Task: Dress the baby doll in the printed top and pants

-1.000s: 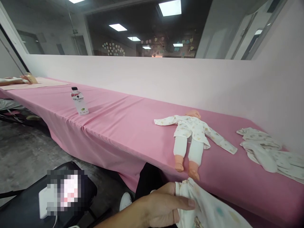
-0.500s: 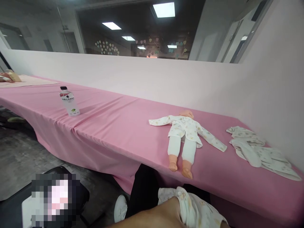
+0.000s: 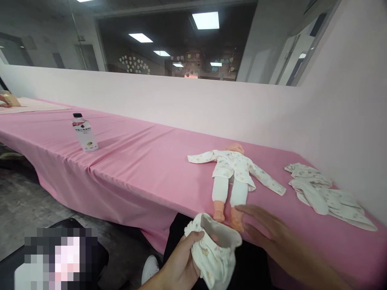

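My left hand (image 3: 189, 255) is closed around a pair of bunched white baby pants (image 3: 213, 251) with a small print, its thumb on the outside near the gathered opening. The opening faces up, and the fingers inside are partly seen. My right hand (image 3: 264, 225), slightly blurred, has its fingers stretched out beside the doll's foot; whether it touches the foot I cannot tell. The doll (image 3: 232, 169) lies on its back in a printed white jacket with sleeves spread, white cloth legs and bare feet towards me.
A pink cloth covers the long table (image 3: 145, 161). Crumpled white printed clothes (image 3: 329, 195) lie at its right end. A clear bottle with a black cap (image 3: 85, 135) stands on the left. A black chair (image 3: 101, 249) is at lower left. Behind is a white wall with a window.
My left hand has come up into view, raising the pants with their opening upward. My right hand has appeared beside the doll's feet. The doll has not moved.
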### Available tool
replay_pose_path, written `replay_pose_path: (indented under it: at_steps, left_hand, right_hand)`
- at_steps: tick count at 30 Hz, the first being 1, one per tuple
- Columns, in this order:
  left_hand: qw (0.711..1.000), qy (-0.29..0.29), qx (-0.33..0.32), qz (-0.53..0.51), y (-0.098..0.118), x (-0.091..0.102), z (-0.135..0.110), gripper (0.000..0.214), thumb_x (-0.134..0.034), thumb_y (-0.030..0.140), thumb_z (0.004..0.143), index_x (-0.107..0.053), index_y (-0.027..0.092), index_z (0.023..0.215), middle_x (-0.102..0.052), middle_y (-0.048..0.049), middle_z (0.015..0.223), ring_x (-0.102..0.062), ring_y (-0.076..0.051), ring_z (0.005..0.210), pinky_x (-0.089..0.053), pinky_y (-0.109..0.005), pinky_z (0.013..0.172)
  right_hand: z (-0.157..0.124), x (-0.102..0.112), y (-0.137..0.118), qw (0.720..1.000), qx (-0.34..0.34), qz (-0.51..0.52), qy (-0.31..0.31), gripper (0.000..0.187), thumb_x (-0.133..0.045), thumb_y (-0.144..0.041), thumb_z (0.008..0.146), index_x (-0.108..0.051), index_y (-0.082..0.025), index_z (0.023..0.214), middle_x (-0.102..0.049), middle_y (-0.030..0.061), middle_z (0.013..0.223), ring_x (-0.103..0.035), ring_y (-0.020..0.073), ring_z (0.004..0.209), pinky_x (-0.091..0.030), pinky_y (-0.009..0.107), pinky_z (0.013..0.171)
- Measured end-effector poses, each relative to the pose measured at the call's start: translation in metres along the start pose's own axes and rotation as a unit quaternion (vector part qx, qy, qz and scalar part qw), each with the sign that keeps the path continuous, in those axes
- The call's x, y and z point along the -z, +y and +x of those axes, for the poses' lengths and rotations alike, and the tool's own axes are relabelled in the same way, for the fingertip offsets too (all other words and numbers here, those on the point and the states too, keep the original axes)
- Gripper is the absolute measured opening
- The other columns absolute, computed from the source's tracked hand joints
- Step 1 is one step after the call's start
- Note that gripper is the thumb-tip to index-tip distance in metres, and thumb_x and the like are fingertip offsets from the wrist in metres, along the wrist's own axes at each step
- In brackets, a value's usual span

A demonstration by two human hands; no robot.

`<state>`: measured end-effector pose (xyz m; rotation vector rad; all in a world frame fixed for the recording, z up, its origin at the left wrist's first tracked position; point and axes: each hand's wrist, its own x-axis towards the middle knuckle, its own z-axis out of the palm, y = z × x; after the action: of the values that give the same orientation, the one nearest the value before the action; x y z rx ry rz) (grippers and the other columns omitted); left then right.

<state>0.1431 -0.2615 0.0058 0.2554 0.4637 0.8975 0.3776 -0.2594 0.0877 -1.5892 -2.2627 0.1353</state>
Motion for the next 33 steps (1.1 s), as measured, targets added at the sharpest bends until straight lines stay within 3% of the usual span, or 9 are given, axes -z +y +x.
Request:
replay_pose_path:
  at_steps: [2, 5, 10, 15, 20, 27, 33]
  left_hand:
    - [0.998, 0.052, -0.003, -0.031, -0.002, -0.002, 0.001, 0.027, -0.062, 0.023, 0.083, -0.065, 0.005, 0.103, -0.071, -0.0127, 0.089, -0.068, -0.024, 0.090, -0.047, -0.035, 0.091]
    - [0.995, 0.083, 0.003, -0.047, -0.009, -0.007, 0.007, 0.035, -0.060, 0.020, 0.085, -0.057, 0.008, 0.118, -0.072, -0.0113, 0.090, -0.068, -0.024, 0.093, -0.048, -0.034, 0.088]
    - [0.993, 0.108, -0.008, -0.038, -0.017, -0.015, 0.018, 0.039, -0.062, 0.016, 0.084, -0.053, 0.012, 0.122, -0.071, -0.0086, 0.087, -0.069, -0.023, 0.089, -0.051, -0.032, 0.082]
    - [0.999, 0.033, -0.033, -0.017, -0.003, -0.028, 0.019, 0.034, -0.063, 0.018, 0.084, -0.057, 0.013, 0.117, -0.069, -0.0099, 0.099, -0.067, -0.022, 0.089, -0.052, -0.032, 0.081]
    - [0.998, -0.034, -0.025, 0.042, 0.020, -0.050, 0.022, 0.030, -0.061, 0.021, 0.085, -0.059, 0.008, 0.112, -0.066, -0.0135, 0.104, -0.065, -0.023, 0.089, -0.052, -0.036, 0.081]
    - [0.993, -0.108, -0.034, 0.045, 0.035, -0.079, 0.020, 0.033, -0.056, 0.024, 0.089, -0.058, 0.009, 0.118, -0.065, -0.0127, 0.109, -0.064, -0.021, 0.095, -0.051, -0.032, 0.087]
    - [0.992, -0.106, -0.053, 0.037, 0.039, -0.080, 0.027, 0.036, -0.055, 0.026, 0.091, -0.056, 0.011, 0.123, -0.064, -0.0118, 0.113, -0.062, -0.021, 0.104, -0.049, -0.032, 0.092]
  right_hand:
    - [0.025, -0.011, 0.001, 0.999, 0.039, -0.014, -0.019, 0.041, -0.039, -0.026, 0.094, -0.049, -0.031, 0.133, -0.053, 0.0026, 0.136, -0.050, 0.0204, 0.124, -0.046, 0.035, 0.101]
    - [0.057, -0.030, -0.001, 0.988, 0.121, -0.053, -0.081, 0.044, -0.039, -0.007, 0.083, -0.060, -0.026, 0.117, -0.051, 0.0036, 0.138, -0.042, 0.0230, 0.131, -0.039, 0.040, 0.105]
    - [0.081, -0.043, -0.008, 0.974, 0.154, -0.120, -0.112, 0.041, -0.049, -0.004, 0.071, -0.064, -0.022, 0.105, -0.044, 0.0055, 0.143, -0.020, 0.0342, 0.141, -0.027, 0.050, 0.107]
    - [0.090, -0.027, -0.016, 0.974, 0.177, -0.102, -0.101, 0.021, -0.050, -0.011, 0.078, -0.064, -0.022, 0.090, -0.054, 0.0047, 0.129, -0.038, 0.0288, 0.126, -0.036, 0.041, 0.095]
    - [0.094, -0.002, -0.021, 0.979, 0.178, -0.051, -0.091, 0.024, -0.045, -0.010, 0.081, -0.064, -0.023, 0.086, -0.060, 0.0043, 0.106, -0.051, 0.0221, 0.104, -0.040, 0.036, 0.087]
    - [0.084, 0.011, -0.023, 0.990, 0.124, 0.047, -0.043, 0.049, -0.035, -0.002, 0.079, -0.065, -0.025, 0.111, -0.055, 0.0046, 0.130, -0.049, 0.0217, 0.120, -0.041, 0.039, 0.097]
    - [0.074, 0.015, -0.029, 0.983, 0.069, 0.170, -0.024, 0.037, -0.037, -0.016, 0.089, -0.068, -0.026, 0.106, -0.062, 0.0027, 0.124, -0.053, 0.0215, 0.119, -0.042, 0.040, 0.100]
